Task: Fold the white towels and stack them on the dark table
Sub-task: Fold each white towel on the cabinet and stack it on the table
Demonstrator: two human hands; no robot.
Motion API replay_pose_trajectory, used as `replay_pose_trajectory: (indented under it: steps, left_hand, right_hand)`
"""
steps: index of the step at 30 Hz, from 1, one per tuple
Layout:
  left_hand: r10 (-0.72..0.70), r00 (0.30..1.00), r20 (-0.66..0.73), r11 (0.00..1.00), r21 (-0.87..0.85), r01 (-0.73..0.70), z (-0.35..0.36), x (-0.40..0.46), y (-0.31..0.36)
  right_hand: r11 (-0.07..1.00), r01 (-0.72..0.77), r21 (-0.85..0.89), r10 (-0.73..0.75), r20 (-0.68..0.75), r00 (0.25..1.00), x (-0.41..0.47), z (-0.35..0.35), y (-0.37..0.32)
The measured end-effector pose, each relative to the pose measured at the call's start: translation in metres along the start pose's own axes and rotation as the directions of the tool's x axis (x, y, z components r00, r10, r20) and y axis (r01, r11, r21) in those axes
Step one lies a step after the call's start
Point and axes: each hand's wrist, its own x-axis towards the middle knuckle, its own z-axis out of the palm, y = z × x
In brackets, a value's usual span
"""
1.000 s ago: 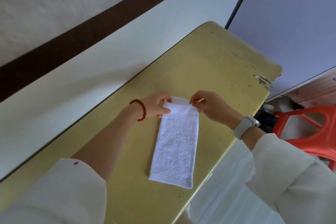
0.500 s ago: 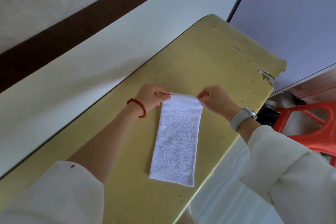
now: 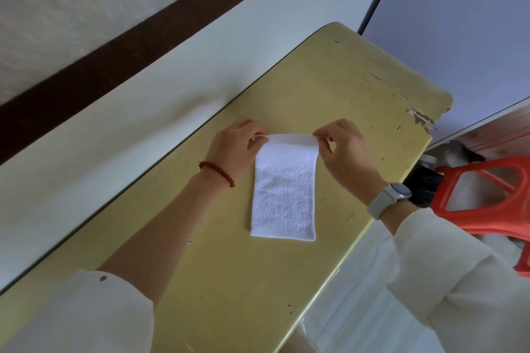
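A narrow white towel [image 3: 284, 198] lies lengthwise on a yellow-green table [image 3: 235, 281]. Its far end is lifted a little off the tabletop and curls toward me. My left hand [image 3: 233, 149], with a red bead bracelet on the wrist, pinches the far left corner. My right hand [image 3: 342, 149], with a grey watch on the wrist, pinches the far right corner. The near end of the towel lies flat on the table.
The table's far side runs along a white wall [image 3: 114, 129] with a dark brown band. A chipped table corner [image 3: 421, 117] is at the far right. A red plastic stool [image 3: 487, 198] stands right of the table. White fabric [image 3: 372, 309] lies below the table's near edge.
Both hands have lifted the towel's far end and drawn it toward me, so the flat part of the towel is shorter. The view has shifted slightly.
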Motion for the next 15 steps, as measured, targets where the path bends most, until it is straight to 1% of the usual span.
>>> replay_pose_trajectory:
  steps: [3, 5, 7, 10, 15]
  left_hand:
    - [0.136, 0.99, -0.03, 0.986, 0.103, -0.132, 0.005, -0.035, -0.005]
    - [0.197, 0.98, -0.02, 0.971, 0.146, -0.192, 0.012, -0.061, -0.009]
    - [0.226, 0.974, -0.01, 0.96, 0.17, -0.221, 0.019, -0.084, -0.013]
    - [0.234, 0.972, -0.013, 0.955, 0.191, -0.228, 0.029, -0.111, -0.016]
    - [0.255, 0.967, 0.013, 0.946, 0.206, -0.252, 0.04, -0.139, -0.011]
  right_hand:
    - [0.984, 0.16, -0.078, -0.165, -0.059, 0.985, -0.034, 0.007, 0.003]
    - [0.976, 0.202, -0.081, -0.207, -0.058, 0.977, -0.057, 0.016, 0.005]
    - [0.974, 0.218, -0.066, -0.221, -0.04, 0.974, -0.079, 0.026, 0.006]
    - [0.974, 0.219, -0.056, -0.22, 0.001, 0.976, -0.106, 0.038, 0.008]
    - [0.976, 0.208, -0.071, -0.203, 0.066, 0.977, -0.132, 0.047, 0.013]
